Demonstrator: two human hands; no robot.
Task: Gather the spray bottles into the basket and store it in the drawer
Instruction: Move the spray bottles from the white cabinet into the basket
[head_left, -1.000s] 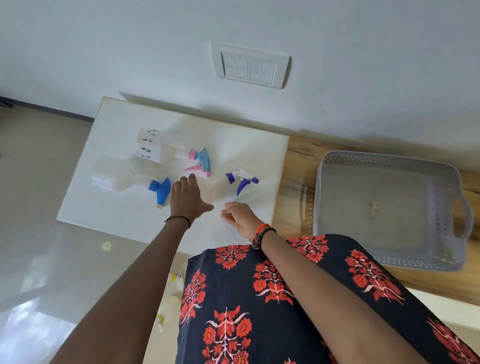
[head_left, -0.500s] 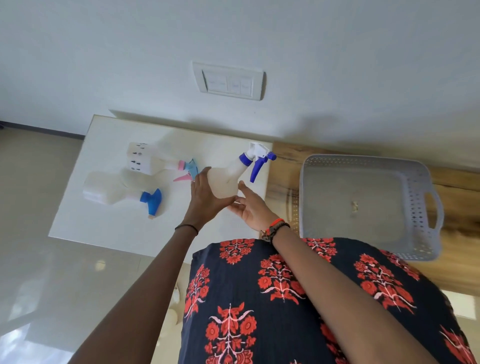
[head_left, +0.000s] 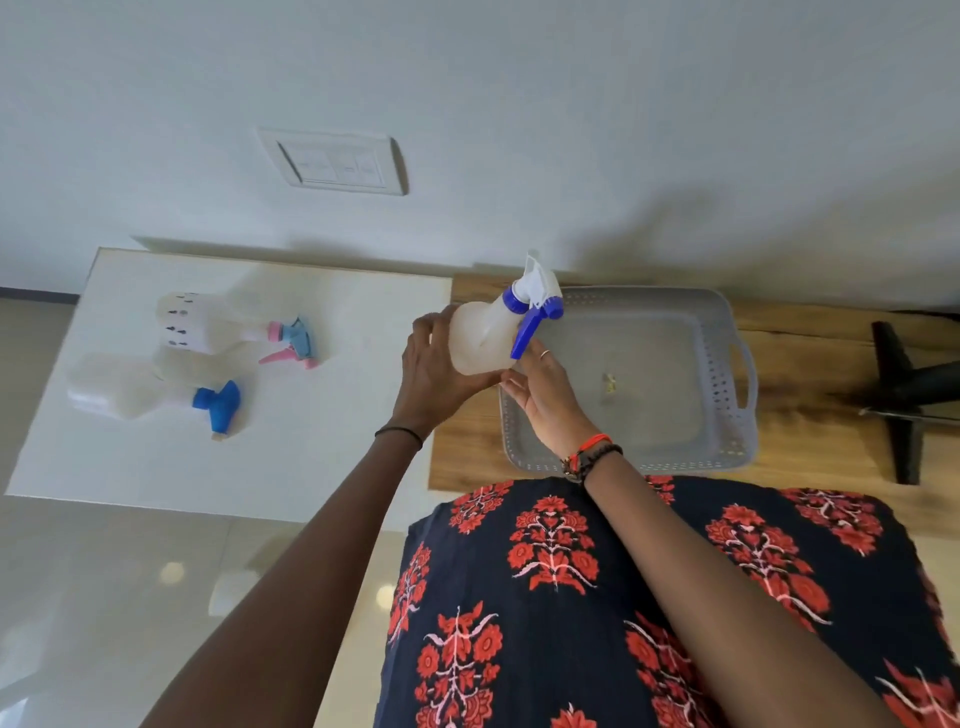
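Item one: a spray bottle with a dark blue trigger (head_left: 480, 338), which I held off the surface over the near-left corner of the grey basket (head_left: 727, 415). My left hand (head_left: 436, 374) wrapped its body; my right hand (head_left: 545, 395) cupped it from below, fingers loosely spread. Items two and three: a pink-trigger bottle (head_left: 208, 325) and a blue-trigger bottle (head_left: 130, 387), both lying on the white tabletop (head_left: 322, 457). The basket sat on the wooden surface (head_left: 810, 374).
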